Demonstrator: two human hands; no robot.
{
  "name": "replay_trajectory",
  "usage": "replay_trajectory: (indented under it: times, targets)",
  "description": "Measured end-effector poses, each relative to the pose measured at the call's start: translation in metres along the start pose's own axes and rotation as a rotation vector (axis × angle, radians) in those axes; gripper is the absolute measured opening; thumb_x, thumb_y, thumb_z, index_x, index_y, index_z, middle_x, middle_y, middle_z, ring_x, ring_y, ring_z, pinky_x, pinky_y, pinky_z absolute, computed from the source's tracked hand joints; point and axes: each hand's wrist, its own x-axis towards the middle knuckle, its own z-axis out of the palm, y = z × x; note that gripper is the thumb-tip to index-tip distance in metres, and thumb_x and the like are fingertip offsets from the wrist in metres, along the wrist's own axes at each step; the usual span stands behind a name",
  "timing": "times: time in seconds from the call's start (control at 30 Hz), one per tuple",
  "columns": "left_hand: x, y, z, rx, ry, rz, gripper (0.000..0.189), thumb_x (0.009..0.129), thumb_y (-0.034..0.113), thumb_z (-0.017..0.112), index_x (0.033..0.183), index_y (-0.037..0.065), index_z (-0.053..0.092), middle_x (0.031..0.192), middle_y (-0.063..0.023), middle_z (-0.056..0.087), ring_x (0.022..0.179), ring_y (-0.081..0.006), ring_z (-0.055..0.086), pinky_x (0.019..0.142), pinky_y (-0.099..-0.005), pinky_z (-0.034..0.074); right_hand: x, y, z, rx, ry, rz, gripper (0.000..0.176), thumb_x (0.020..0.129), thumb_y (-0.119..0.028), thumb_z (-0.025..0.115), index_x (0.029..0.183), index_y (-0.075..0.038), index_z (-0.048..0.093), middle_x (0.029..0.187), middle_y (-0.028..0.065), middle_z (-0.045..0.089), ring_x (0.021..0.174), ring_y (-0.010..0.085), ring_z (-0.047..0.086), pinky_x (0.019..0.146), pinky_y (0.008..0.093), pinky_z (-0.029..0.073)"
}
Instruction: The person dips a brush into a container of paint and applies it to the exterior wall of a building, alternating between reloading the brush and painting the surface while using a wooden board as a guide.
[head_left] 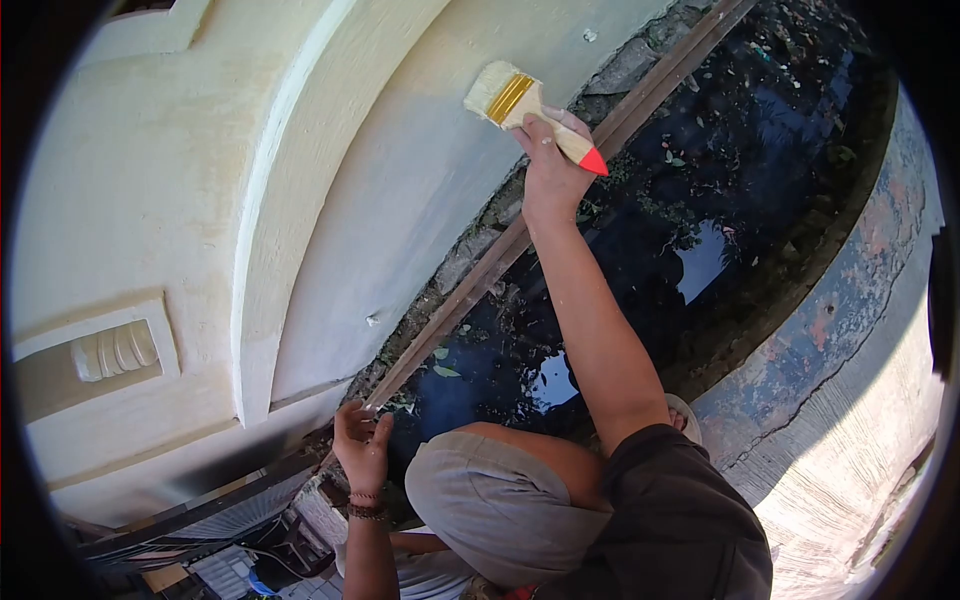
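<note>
A wide flat paintbrush (565,140) with a pale wooden handle, a red tip and a gold-coloured band is gripped in my right hand (550,165). Its pale bristles (492,88) are against or very near the cream-white wall (430,140); contact is not certain. My left hand (362,445), with bracelets at the wrist, is by the lower end of a long wooden beam (480,275). The left fingers are bent and the thumb stands apart from them. Whether that hand touches the beam cannot be made out.
Dark water (690,225) with leaves and debris lies below the beam. A curved, worn concrete edge (810,340) bounds it on the right. A raised arched moulding (285,180) runs along the wall. My bent knee (490,490) is near the water.
</note>
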Motion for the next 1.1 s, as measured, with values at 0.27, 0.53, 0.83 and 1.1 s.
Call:
replay_trajectory:
  times: [0.27,0.53,0.83,1.1]
  targets:
    - [0.02,-0.006,0.084,0.073,-0.25,0.055,0.047,0.073,0.019,0.083,0.11,0.002,0.061,0.092,-0.0114,0.067,0.074,-0.0196,0.065,0.069,-0.0312,0.052,-0.01,0.024,0.0,-0.005,0.001,-0.022,0.023,0.083,0.0,0.068,0.103,0.001,0.057,0.105,0.0098,0.061,0.092,0.0187,0.063,0.08,0.0319,0.054]
    - [0.049,0.011,0.148,0.233,-0.244,0.411,0.063,0.07,0.018,0.079,0.124,0.002,0.049,0.119,-0.0203,0.054,0.113,-0.0403,0.052,0.098,-0.0466,0.042,0.015,0.047,0.001,-0.808,0.041,-0.546,0.018,0.075,-0.002,0.066,0.092,-0.005,0.063,0.087,0.0174,0.059,0.08,0.0387,0.059,0.073,0.0447,0.049]
    - [0.097,0.059,0.179,0.438,-0.135,0.516,0.066,0.067,0.022,0.081,0.122,0.003,0.05,0.112,-0.0181,0.055,0.109,-0.0372,0.053,0.096,-0.0474,0.041,-0.032,0.004,0.038,0.0,-0.119,-0.122,0.008,0.087,-0.005,0.067,0.092,-0.001,0.061,0.091,0.0076,0.06,0.084,0.0134,0.058,0.072,0.0307,0.05]
    - [0.124,0.067,0.204,0.617,-0.478,0.517,0.078,0.073,0.026,0.078,0.136,0.004,0.039,0.122,-0.0219,0.058,0.116,-0.0388,0.054,0.1,-0.0479,0.04,0.027,0.049,-0.011,-0.915,0.092,-0.528,0.018,0.079,0.001,0.063,0.097,-0.003,0.059,0.095,0.0176,0.056,0.081,0.0373,0.059,0.074,0.0443,0.05]
